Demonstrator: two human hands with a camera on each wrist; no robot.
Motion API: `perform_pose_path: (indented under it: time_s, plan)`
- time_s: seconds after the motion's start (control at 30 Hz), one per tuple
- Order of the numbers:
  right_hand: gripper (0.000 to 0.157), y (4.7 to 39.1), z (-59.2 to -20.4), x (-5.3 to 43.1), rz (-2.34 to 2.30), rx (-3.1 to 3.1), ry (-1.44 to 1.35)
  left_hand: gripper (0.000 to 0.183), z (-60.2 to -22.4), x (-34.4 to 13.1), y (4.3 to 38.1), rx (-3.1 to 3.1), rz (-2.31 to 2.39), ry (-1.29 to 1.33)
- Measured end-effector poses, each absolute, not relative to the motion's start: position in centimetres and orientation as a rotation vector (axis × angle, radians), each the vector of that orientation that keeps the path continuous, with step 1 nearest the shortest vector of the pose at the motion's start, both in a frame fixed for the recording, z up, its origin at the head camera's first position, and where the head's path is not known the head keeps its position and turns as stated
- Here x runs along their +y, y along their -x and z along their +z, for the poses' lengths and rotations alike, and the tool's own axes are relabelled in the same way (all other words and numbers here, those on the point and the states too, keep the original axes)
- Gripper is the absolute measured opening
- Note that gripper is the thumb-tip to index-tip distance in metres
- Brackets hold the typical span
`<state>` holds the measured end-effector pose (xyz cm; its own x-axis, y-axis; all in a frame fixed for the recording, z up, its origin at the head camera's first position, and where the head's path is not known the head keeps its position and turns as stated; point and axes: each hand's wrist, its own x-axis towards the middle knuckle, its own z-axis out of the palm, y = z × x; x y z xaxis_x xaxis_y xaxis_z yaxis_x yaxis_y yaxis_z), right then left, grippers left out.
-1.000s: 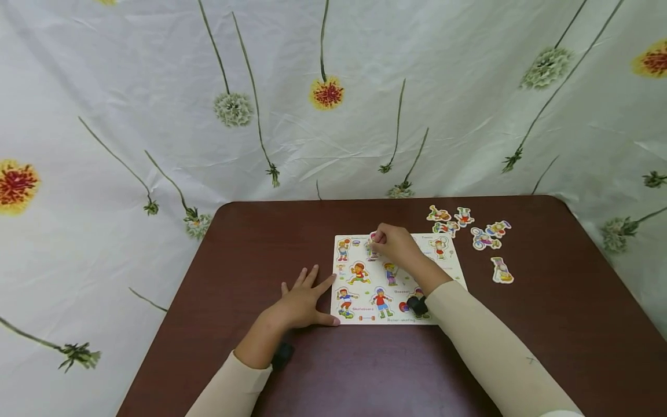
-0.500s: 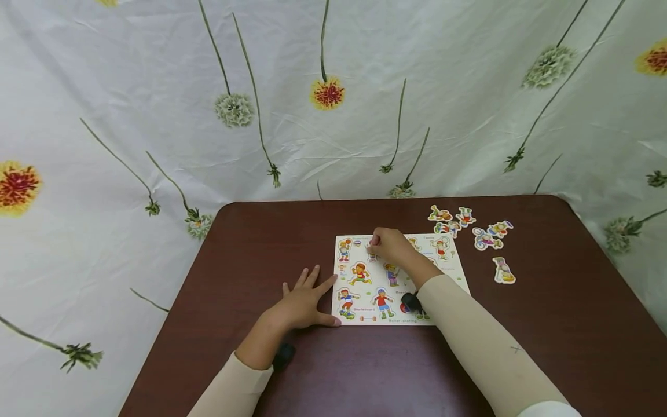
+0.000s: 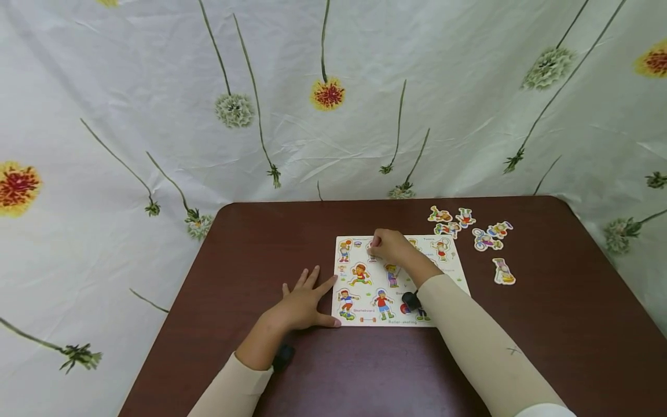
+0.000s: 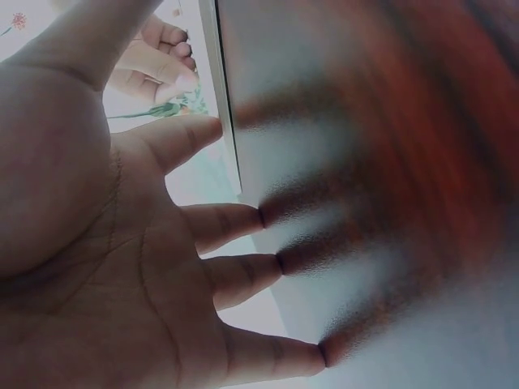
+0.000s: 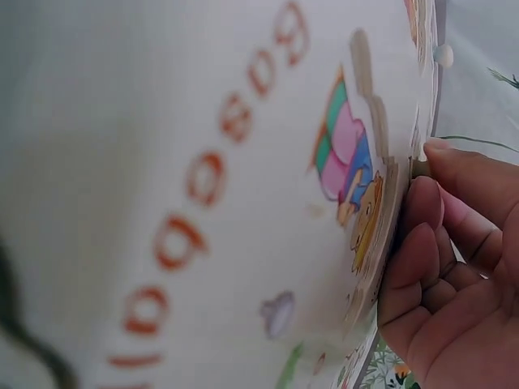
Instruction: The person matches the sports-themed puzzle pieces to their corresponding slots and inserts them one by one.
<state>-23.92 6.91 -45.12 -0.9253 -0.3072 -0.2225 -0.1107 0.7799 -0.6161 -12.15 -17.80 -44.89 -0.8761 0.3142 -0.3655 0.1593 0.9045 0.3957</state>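
White cloth printed with long-stemmed red, yellow and pale green flowers hung behind and around a dark reddish-brown table with rounded corners. On the table lay a white rectangular puzzle board printed with small cartoon figures of children at sports, its long side running across the person's front.

The left hand lay flat on the table just beside the board's left edge, fingers straight and spread apart, the thumb and forefinger touching that edge; the left wrist view showed the open palm with its fingertips pressed on the glossy tabletop and the board's edge beside the thumb. A cream sleeve covered the forearm, and a small black device sat at the wrist.

The right hand rested over the upper middle of the board, fingers curled together and pinched on a small cut-out figure piece with a pink and green top. In the right wrist view the fingertips gripped the piece's edge as it lay against the board's face, near a row of orange printed letters. Whether the piece sat fully in its recess could not be told.

Several loose cartoon figure pieces lay scattered on the table beyond the board's far right corner, with one more piece apart, just beside the board's right edge.
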Motion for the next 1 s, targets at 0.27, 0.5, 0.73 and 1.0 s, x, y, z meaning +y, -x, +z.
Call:
perform_pose_path:
  time_s: [0.27,0.5,0.73,1.0]
  plan:
    - [0.021,23.7,-45.1,7.4,-1.074,2.586,0.164,0.1,-45.0,-17.7,12.2,2.643,0.493,-0.347]
    - [0.022,23.2,-45.1,8.0,-1.384,2.608,0.078,0.1,-45.1,-17.6,12.1,2.646,0.487,-0.345]
    - [0.029,23.0,-44.4,9.4,-1.692,2.599,-0.017,0.099,-44.9,-17.6,12.0,2.645,0.501,-0.348]
    - [0.032,23.1,-44.1,11.4,-1.907,2.555,-0.089,0.099,-44.9,-17.6,11.9,2.646,0.5,-0.345]
